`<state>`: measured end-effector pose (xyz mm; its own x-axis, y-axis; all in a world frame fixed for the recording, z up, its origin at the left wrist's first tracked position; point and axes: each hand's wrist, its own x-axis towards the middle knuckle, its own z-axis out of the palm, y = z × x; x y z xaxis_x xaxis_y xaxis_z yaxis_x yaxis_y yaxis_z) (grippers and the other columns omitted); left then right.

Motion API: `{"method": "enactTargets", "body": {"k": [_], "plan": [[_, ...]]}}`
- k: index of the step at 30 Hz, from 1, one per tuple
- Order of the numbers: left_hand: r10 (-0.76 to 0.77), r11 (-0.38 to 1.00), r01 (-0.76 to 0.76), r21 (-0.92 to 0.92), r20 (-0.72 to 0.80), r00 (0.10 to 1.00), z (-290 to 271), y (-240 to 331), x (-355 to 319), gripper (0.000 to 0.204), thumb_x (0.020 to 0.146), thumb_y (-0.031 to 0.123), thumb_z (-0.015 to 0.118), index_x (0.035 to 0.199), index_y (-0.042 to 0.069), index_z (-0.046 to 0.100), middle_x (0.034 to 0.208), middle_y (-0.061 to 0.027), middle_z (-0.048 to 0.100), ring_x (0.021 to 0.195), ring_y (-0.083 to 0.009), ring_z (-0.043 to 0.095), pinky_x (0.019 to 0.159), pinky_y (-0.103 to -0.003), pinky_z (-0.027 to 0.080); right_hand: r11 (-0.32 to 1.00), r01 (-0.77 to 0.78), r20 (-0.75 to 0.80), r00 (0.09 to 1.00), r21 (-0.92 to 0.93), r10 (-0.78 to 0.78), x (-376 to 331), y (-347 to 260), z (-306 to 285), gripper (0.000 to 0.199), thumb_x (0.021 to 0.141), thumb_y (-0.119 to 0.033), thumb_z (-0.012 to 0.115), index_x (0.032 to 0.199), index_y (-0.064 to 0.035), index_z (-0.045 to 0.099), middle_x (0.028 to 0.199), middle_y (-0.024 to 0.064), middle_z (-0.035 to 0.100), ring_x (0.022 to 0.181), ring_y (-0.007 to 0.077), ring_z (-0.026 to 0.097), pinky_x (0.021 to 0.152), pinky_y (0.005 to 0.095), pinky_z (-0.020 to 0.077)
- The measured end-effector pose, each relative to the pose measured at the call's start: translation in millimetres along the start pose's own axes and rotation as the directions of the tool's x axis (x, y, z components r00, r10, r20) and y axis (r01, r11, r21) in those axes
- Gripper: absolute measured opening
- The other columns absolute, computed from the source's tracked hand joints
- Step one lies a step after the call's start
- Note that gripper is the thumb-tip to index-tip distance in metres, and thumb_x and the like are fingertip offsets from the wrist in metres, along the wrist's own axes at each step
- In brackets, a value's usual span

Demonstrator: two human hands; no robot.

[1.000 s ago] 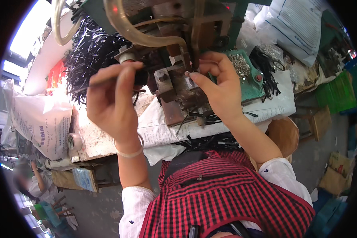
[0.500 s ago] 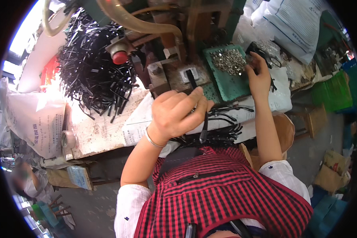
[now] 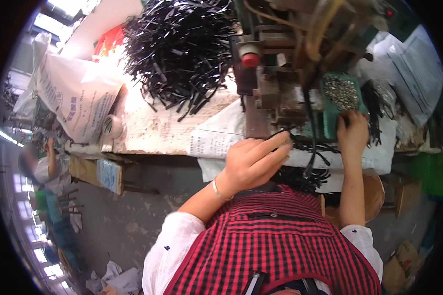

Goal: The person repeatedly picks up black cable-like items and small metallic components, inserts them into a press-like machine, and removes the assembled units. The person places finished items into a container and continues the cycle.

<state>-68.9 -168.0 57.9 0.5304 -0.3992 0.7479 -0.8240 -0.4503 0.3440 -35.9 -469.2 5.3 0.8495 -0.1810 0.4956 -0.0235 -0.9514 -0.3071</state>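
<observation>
My left hand [image 3: 258, 160] is over the front edge of the bench, fingers closed and pointing right. A thin black strip passes at its fingertips; whether they grip it is unclear. To its right, a black strap [image 3: 309, 115] hangs from the press [image 3: 283, 93], its ribbed end low in front of the bench. My right hand [image 3: 354, 135] is at the green tray [image 3: 331, 125], fingers bent together at the near side of a heap of small metal pieces [image 3: 342, 92]. Anything in its fingertips is too small to make out.
A big heap of black strips [image 3: 179, 54] lies left of the press, which carries a red button [image 3: 250, 59]. A white sack [image 3: 76, 96] and a tape roll [image 3: 112, 126] are at far left. More black straps [image 3: 305, 179] hang at the bench edge. A person stands at far left.
The view has swung, so the bench sits further right. My left hand has come away from the strap at the press. My right hand's fingers have bent together at the tray.
</observation>
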Motion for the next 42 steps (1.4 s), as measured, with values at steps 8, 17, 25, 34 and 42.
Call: {"method": "enactTargets", "body": {"k": [8, 17, 25, 34, 42], "plan": [[-0.310, 0.743, 0.243, 0.624, -0.002, 0.951, -78.8, -114.5, 16.1, 0.025, 0.083, -0.002, 0.072, 0.103, 0.012, 0.077, 0.113, -0.0075, 0.071, 0.102, -0.0323, 0.064, 0.090, -0.042, 0.052, 0.921, -0.206, -0.018, 0.974, 0.331, 0.224, 0.7, 24.1, -14.0, 0.012, 0.092, -0.009, 0.067, 0.101, -0.0029, 0.072, 0.093, 0.0182, 0.073, 0.087, 0.0364, 0.071, 0.079, 0.0418, 0.0541], [-0.298, 0.898, 0.373, 0.235, -0.300, 0.906, -60.1, -208.0, -18.3, 0.018, 0.100, 0.009, 0.068, 0.115, 0.009, 0.077, 0.110, -0.0077, 0.078, 0.085, -0.0158, 0.067, 0.081, -0.027, 0.051, 0.984, -0.129, 0.001, 0.992, 0.125, 0.130, -2.8, 16.8, -16.8, 0.007, 0.083, -0.011, 0.073, 0.086, -0.0056, 0.072, 0.093, 0.0111, 0.070, 0.096, 0.0346, 0.065, 0.083, 0.0465, 0.0516], [-0.801, 0.534, 0.704, -0.469, -0.012, 0.599, -86.5, -157.6, -2.8, 0.036, 0.106, 0.012, 0.059, 0.141, 0.005, 0.056, 0.099, -0.0103, 0.076, 0.080, -0.0078, 0.065, 0.071, -0.023, 0.052, 0.980, -0.147, 0.005, 0.989, -0.135, 0.149, 6.5, 7.6, -1.0, 0.014, 0.083, -0.021, 0.074, 0.084, -0.0076, 0.073, 0.089, 0.0108, 0.070, 0.091, 0.0334, 0.066, 0.079, 0.0476, 0.0542], [-0.849, 0.445, 0.710, -0.545, -0.006, 0.528, -62.5, -84.6, -22.3, 0.042, 0.112, 0.035, 0.050, 0.096, 0.001, 0.069, 0.059, -0.0025, 0.060, 0.050, -0.0074, 0.051, 0.050, -0.021, 0.039, 0.974, -0.174, -0.252, 0.945, 0.145, 0.207, -31.6, 33.4, -43.1, 0.016, 0.089, -0.004, 0.072, 0.105, -0.0044, 0.074, 0.090, 0.0134, 0.072, 0.083, 0.0307, 0.070, 0.077, 0.0423, 0.0536], [-0.823, 0.468, 0.635, -0.615, -0.041, 0.566, -32.7, -106.6, -0.9, 0.018, 0.105, 0.015, 0.065, 0.107, -0.001, 0.071, 0.085, -0.0024, 0.069, 0.065, -0.0061, 0.059, 0.057, -0.021, 0.042, 0.698, 0.090, -0.206, 0.975, 0.710, 0.084, 45.9, -84.3, -35.1, 0.010, 0.088, -0.002, 0.073, 0.098, -0.0017, 0.075, 0.097, 0.0107, 0.075, 0.092, 0.0246, 0.071, 0.084, 0.0334, 0.0535]]}}
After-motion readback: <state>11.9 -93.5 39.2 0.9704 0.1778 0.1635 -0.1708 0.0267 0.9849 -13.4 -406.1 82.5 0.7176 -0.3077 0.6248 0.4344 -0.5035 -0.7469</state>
